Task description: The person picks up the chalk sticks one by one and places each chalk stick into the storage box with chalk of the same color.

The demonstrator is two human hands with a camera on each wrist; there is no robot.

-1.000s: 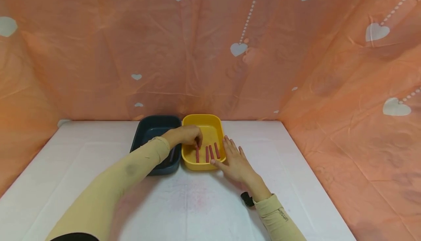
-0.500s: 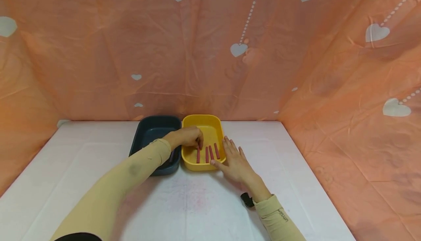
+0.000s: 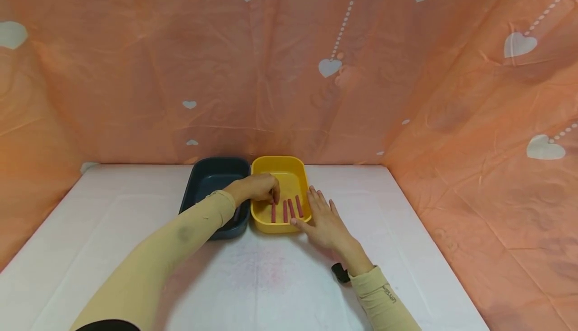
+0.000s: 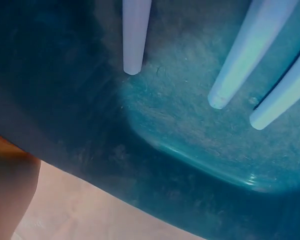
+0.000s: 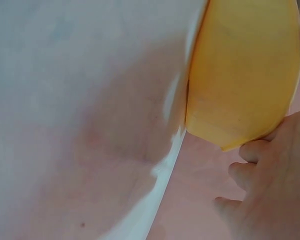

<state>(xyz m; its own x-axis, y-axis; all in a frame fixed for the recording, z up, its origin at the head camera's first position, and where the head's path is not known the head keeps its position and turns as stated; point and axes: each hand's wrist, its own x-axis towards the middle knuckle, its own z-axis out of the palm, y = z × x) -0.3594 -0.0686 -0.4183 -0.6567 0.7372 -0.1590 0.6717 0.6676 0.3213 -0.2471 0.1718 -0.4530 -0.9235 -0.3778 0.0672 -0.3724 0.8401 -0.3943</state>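
Note:
My left hand [image 3: 259, 186] reaches across into the yellow tray [image 3: 276, 228], its fingers curled down. It pinches the far end of a thin red stick [image 3: 273, 213] that lies lengthwise at the tray's left. To the right of it are more red sticks [image 3: 285, 211], roughly side by side and slightly fanned. My right hand [image 3: 326, 223] has its fingers spread and straight along the tray's right side, the thumb at the near right corner. In the right wrist view, fingertips touch the outer wall of the yellow tray [image 5: 245, 75]. The left fingertips are partly hidden behind the knuckles.
A dark blue tray [image 3: 212, 183] stands against the yellow one, on its left, partly under my left forearm. In the left wrist view, pale lilac sticks [image 4: 250, 55] lie in it. Both trays stand at the back of the white table [image 3: 253, 281], near an orange curtain [image 3: 289, 95].
My left hand has shifted slightly to the right inside the yellow tray, and the pinched red stick with it, nearer the other red sticks. My right hand stays at the tray's side.

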